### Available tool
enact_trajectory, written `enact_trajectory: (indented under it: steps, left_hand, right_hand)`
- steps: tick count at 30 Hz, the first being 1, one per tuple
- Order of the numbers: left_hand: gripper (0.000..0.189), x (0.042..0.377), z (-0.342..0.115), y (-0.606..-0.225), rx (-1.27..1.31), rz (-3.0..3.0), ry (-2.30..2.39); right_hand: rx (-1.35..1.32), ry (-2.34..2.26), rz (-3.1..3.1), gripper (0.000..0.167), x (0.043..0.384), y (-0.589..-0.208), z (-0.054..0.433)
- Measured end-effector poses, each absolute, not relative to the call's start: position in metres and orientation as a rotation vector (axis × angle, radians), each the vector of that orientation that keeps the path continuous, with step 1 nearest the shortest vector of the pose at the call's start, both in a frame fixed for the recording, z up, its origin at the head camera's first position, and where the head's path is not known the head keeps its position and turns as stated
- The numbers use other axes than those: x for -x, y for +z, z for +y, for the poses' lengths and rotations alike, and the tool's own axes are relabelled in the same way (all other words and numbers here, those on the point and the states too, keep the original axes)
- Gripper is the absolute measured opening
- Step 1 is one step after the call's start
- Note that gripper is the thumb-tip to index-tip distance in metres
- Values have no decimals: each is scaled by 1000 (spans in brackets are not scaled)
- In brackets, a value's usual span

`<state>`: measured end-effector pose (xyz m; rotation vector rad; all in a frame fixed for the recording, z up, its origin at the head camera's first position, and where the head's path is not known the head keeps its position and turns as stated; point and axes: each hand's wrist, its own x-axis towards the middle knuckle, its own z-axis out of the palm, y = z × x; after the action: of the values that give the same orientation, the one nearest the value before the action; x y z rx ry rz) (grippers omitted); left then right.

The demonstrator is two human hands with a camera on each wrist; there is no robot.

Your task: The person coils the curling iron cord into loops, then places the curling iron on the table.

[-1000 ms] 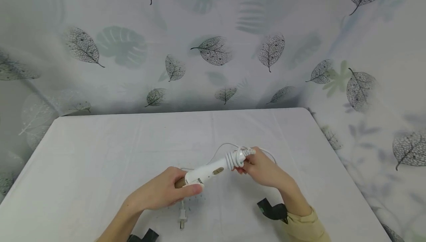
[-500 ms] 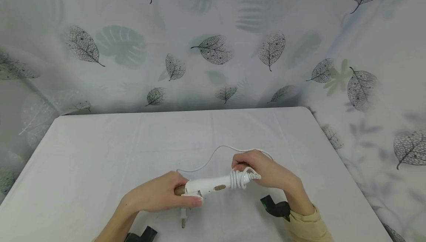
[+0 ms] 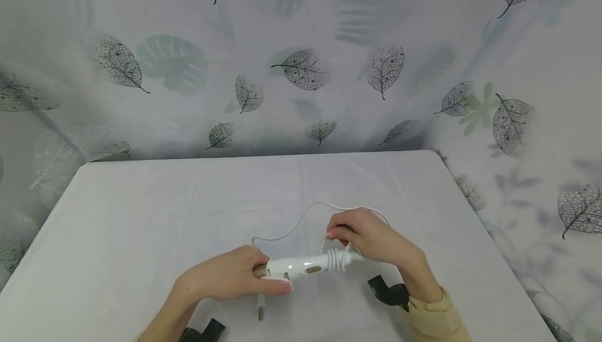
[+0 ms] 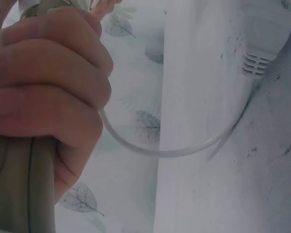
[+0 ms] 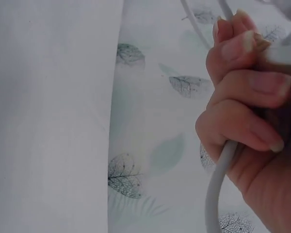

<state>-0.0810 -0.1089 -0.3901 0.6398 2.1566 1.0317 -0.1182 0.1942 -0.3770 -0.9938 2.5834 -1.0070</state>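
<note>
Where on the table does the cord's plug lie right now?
In the head view, the plug lies on the table near its front edge, just below the left hand, which grips the white appliance.

A rectangular table (image 3: pixel 141 211) under a smooth white cloth is filling the lower half of the head view. Behind it and along its right side, a pale grey-white curtain (image 3: pixel 301 70) printed with dark skeleton leaves and faint green foliage is hanging as a backdrop. Soft, even light is falling across both.
</note>
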Motion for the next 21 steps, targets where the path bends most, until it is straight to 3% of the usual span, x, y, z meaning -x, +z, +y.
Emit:
enact_trajectory:
  steps: [10,21]
  left_hand:
    - [51,82,-108,-394,-590,2260,961]
    - [56,78,-101,-399,-601,2364,887]
  right_hand:
    - [754,-1001,2782,10,109,-373,183]
    - [685,-1032,2685,17,104,-369,182]
